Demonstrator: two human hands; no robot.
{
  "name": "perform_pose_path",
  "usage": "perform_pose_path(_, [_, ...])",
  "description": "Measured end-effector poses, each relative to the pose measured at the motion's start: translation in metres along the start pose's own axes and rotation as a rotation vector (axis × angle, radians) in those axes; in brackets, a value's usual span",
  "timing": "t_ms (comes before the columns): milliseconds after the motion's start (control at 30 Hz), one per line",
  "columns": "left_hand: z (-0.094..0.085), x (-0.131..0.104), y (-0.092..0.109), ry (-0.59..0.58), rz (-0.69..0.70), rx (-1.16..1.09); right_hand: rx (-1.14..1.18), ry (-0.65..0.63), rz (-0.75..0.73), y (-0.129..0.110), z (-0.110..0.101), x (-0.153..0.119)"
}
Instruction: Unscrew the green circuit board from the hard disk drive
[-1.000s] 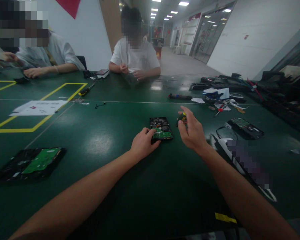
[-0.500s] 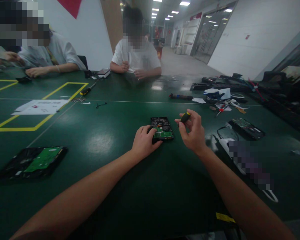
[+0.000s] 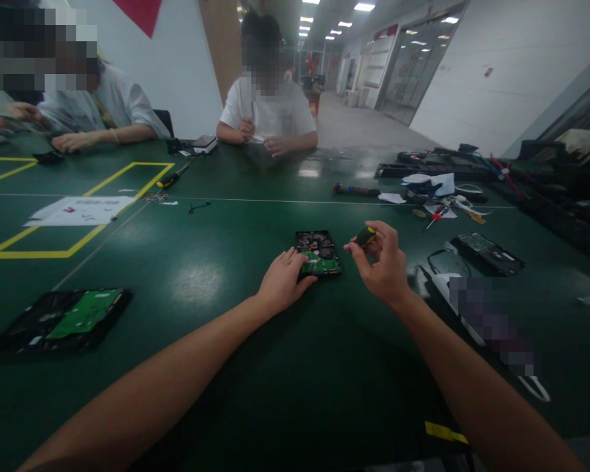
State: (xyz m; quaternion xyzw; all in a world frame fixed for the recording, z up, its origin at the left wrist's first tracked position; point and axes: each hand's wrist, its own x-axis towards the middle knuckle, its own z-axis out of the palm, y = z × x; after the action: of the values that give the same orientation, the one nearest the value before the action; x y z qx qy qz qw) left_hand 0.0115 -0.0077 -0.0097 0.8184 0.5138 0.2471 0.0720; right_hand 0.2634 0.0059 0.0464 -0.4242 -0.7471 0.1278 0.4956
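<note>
A hard drive [image 3: 324, 262] with a green circuit board facing up lies on the green table in front of me. My left hand [image 3: 284, 276] grips its left side, the thumb along the near edge and the fingers over the left part. Just right of the drive, my right hand [image 3: 381, 262] is closed on a screwdriver [image 3: 364, 236] with a black and yellow handle. The thin shaft slants down to the left toward the drive's right edge; its tip is too small to make out.
Other hard drives lie at the left [image 3: 78, 318] and right [image 3: 489, 253]. A pixelated object with a white strap [image 3: 491, 321] is right of my forearm. Tools and cables [image 3: 437, 196] fill the back right. White paper [image 3: 78, 210] lies left; people sit across the table.
My right hand has shifted slightly right, and the screwdriver is tilted a little differently, its shaft now visible. My left hand has barely moved on the drive.
</note>
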Motion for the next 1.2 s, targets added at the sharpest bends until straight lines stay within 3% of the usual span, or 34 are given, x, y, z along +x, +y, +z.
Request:
perform_pose_path(233, [0.000,-0.002,0.007,-0.050,0.082,-0.014,-0.086,0.014,-0.001,0.003,-0.009,-0.005])
perform_pose_path(467, [-0.005,-0.001,0.010,-0.030,0.050,-0.011,-0.207,0.081,-0.074,0.002,-0.015,-0.009])
perform_pose_path(633, [-0.005,0.000,0.010,-0.030,0.050,-0.016,-0.077,0.000,-0.062,-0.005,-0.016,-0.009])
perform_pose_path(867, [-0.005,0.000,0.010,-0.040,0.042,-0.039,-0.207,0.112,-0.088,-0.003,-0.015,-0.008])
perform_pose_path(1067, [-0.006,-0.001,0.011,-0.025,0.044,-0.041,-0.117,0.028,-0.081,-0.003,-0.016,-0.009])
perform_pose_path(1200, [-0.007,-0.001,0.011,-0.021,0.050,-0.050,-0.168,0.085,-0.091,0.000,-0.015,-0.009])
